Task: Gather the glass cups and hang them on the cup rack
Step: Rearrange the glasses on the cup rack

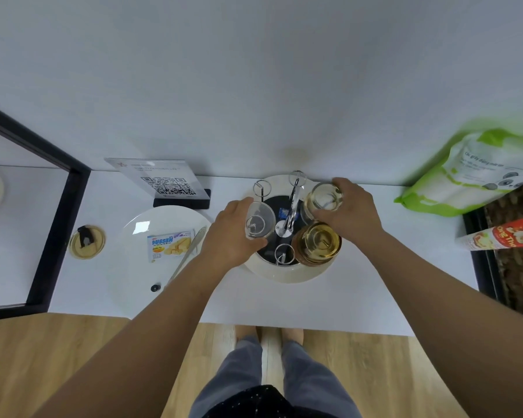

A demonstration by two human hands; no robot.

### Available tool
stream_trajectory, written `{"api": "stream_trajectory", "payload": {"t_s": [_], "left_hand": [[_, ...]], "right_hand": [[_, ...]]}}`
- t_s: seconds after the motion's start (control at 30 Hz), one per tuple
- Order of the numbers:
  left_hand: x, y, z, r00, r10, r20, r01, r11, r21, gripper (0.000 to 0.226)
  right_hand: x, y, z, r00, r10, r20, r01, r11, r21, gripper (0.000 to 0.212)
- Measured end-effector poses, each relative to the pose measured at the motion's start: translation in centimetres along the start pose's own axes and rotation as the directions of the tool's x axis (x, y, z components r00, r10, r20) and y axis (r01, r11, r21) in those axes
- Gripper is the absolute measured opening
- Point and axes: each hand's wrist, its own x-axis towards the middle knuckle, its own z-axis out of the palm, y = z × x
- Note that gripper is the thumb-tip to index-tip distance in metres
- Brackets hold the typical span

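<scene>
The cup rack (pixel 284 274) is a round cream tray with a dark centre, a chrome post and wire loop pegs, standing on the white counter against the wall. My left hand (pixel 230 239) grips a clear glass cup (pixel 258 220) turned upside down over a peg on the rack's left side. My right hand (pixel 354 211) holds an amber-tinted glass cup (pixel 323 196) over the rack's back right. Another amber glass cup (pixel 317 244) hangs upside down on the front right peg. Bare pegs show at the back (pixel 261 188) and the front (pixel 283 255).
A white plate (pixel 139 263) with a biscuit packet and a spoon lies left of the rack. Behind it stands a QR code sign (pixel 166 184). A small lid (pixel 87 242) sits further left. A green bag (pixel 471 179) and a red carton (pixel 501 236) are at the right.
</scene>
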Motion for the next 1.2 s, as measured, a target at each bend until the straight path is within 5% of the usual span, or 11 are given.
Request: {"api": "stream_trajectory", "payload": {"t_s": [0.53, 0.67, 1.2], "left_hand": [[-0.4, 0.1, 0.2, 1.0, -0.005, -0.005, 0.005, 1.0, 0.023, 0.086], [-0.3, 0.1, 0.2, 1.0, -0.008, -0.005, 0.008, 1.0, 0.013, 0.086], [-0.3, -0.1, 0.4, 1.0, -0.021, -0.001, 0.021, 0.999, -0.032, 0.086]], "right_hand": [[1.0, -0.9, -0.1, 0.996, -0.026, 0.091, 0.027, 1.0, -0.014, 0.088], [0.9, -1.0, -0.7, 0.997, -0.074, 0.034, 0.075, 0.997, -0.035, 0.073], [0.2, -5.0, -6.2, 0.964, -0.219, -0.153, 0.224, 0.975, 0.01, 0.073]]}}
